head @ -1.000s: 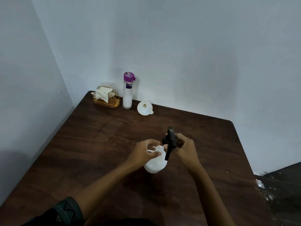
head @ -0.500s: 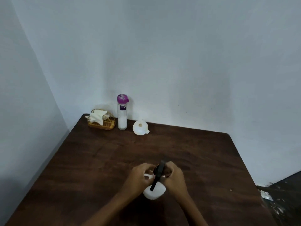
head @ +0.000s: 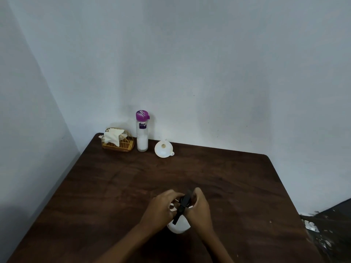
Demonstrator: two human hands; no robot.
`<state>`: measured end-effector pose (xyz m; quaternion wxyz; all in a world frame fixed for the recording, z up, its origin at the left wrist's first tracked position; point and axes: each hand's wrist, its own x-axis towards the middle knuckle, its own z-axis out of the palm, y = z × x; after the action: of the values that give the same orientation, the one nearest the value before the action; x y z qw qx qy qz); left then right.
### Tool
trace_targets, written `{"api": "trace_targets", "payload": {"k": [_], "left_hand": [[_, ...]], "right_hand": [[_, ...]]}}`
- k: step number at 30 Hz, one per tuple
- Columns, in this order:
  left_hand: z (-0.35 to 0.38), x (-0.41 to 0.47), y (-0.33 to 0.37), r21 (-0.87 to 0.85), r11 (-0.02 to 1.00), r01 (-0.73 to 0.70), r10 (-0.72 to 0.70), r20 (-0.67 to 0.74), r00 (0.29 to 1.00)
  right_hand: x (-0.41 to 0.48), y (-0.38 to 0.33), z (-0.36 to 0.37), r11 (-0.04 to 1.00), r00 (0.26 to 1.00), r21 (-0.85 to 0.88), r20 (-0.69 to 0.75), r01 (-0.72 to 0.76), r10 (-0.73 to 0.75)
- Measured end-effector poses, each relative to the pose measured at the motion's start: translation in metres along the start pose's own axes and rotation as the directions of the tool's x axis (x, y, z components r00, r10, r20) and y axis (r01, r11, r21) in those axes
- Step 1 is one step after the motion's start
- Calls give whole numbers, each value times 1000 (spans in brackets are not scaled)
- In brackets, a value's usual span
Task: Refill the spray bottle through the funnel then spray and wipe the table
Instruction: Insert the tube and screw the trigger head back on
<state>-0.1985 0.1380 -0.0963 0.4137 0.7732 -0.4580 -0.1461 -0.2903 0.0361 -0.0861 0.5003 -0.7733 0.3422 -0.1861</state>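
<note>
**Both hands on the spray bottle**

Holds a white spray bottle upright on the dark wooden table, near the front edge. Grips its neck and shoulder with the left hand, fingers curled round the white plastic. Closes the right hand over the black spray head on top, fingers clenched on it, with the trigger lever hanging down across the white body toward the camera. Cannot tell whether the head sits screwed tight or loose on the neck.

Well apart from the hands, along the far edge against the wall: a white funnel lying on its side, wide mouth facing the camera. Just left of it, an upright clear bottle with a purple cap, white contents filling the lower part. In the far left corner, just beside that bottle, a yellow wire basket with a white cloth stuffed into it.
</note>
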Motion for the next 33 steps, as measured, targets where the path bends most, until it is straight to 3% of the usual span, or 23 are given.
{"api": "trace_targets", "payload": {"k": [5, 8, 12, 25, 33], "left_hand": [[0, 0, 0, 10, 1000, 10, -11, 20, 1000], [-1, 2, 2, 7, 1000, 26, -26, 22, 999], [2, 1, 0, -4, 999, 37, -37, 12, 999], [-1, 1, -1, -51, 999, 13, -14, -13, 1000], [-1, 5, -5, -48, 998, 42, -41, 26, 999]], "right_hand": [[1, 6, 7, 1000, 1000, -16, 15, 0, 1], [0, 8, -2, 996, 991, 80, 128, -38, 27], [-8, 10, -17, 985, 984, 172, 178, -5, -26], [-10, 4, 1, 994, 998, 113, -62, 10, -3], [-10, 11, -18, 981, 987, 189, 150, 35, -64]]}}
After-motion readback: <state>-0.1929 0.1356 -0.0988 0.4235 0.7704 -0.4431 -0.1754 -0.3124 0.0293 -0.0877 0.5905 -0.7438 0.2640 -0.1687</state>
